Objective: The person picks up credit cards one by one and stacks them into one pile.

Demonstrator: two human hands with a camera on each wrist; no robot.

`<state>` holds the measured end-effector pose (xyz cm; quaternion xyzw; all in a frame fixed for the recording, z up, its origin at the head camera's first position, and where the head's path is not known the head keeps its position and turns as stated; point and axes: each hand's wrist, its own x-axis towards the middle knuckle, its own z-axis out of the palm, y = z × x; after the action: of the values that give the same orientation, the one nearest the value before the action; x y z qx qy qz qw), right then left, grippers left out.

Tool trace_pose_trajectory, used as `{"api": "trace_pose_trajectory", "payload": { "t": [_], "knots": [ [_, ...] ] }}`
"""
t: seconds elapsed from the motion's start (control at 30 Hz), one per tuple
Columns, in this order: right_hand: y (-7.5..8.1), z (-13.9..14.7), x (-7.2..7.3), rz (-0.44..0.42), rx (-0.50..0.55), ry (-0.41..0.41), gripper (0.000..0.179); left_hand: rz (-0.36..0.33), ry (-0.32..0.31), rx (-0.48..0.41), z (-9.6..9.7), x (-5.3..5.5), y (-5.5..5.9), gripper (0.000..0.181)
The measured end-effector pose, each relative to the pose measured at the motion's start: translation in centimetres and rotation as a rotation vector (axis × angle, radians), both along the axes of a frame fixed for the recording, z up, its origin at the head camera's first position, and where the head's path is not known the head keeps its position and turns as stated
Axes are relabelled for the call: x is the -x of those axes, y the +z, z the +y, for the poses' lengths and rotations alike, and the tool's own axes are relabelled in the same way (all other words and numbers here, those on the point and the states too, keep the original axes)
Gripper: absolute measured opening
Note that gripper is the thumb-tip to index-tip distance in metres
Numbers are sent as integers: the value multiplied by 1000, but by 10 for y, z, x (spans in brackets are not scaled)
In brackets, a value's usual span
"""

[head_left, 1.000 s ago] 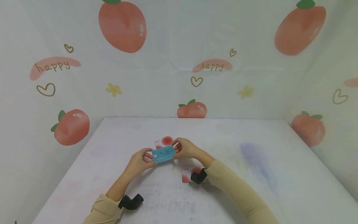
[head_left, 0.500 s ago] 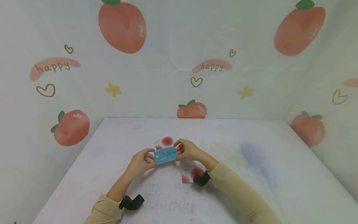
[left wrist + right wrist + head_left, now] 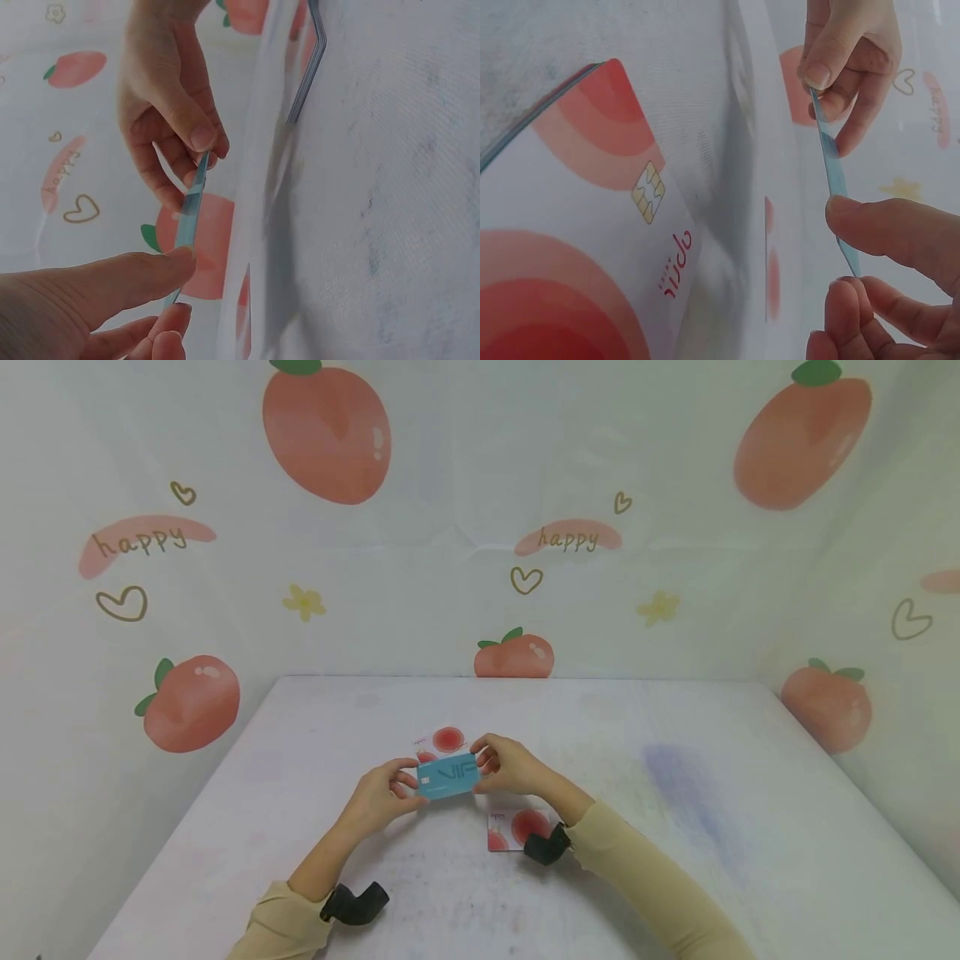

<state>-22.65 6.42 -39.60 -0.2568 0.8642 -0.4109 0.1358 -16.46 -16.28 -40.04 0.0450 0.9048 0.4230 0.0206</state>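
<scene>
Between the two hands, held up off the table, is a blue card [image 3: 447, 777] with "VIP" lettering and a small chip mark. The left hand [image 3: 381, 795] pinches its left end between thumb and fingers, and the right hand [image 3: 510, 766] pinches the right end the same way. In the left wrist view the blue card [image 3: 191, 206] appears nearly edge-on. Just behind it a white card with red circles [image 3: 448, 740] lies on the table, partly covered. Below the right forearm sits a stack of similar white-and-red cards [image 3: 510, 831], seen large as a card stack [image 3: 577, 225] in the right wrist view.
A white table [image 3: 255, 827] with faint stains spreads under the hands. Behind it hangs a white curtain [image 3: 427, 568] printed with fruit, hearts and "happy". Black curved wrist pieces [image 3: 355, 904] are on both sleeves, the right one overlapping the card stack.
Both hands and the blue card have shifted slightly to the right and a little nearer. The grip at both ends looks the same. The cards on the table stay put.
</scene>
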Motion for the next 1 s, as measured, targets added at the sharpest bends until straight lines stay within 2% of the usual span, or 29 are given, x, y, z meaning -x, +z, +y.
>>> {"api": "trace_pose_trajectory", "payload": {
  "t": [0.23, 0.53, 1.0],
  "knots": [
    [-2, 6, -3, -27, -19, -23, 48, -5, -4, -5, 5, 2, -2, 55],
    [-3, 17, -7, -5, -29, -14, 48, 12, -24, -17, 12, 2, -5, 54],
    [-5, 34, -14, 21, -32, -42, 49, 23, -52, -33, 28, 5, -7, 52]
  ]
}}
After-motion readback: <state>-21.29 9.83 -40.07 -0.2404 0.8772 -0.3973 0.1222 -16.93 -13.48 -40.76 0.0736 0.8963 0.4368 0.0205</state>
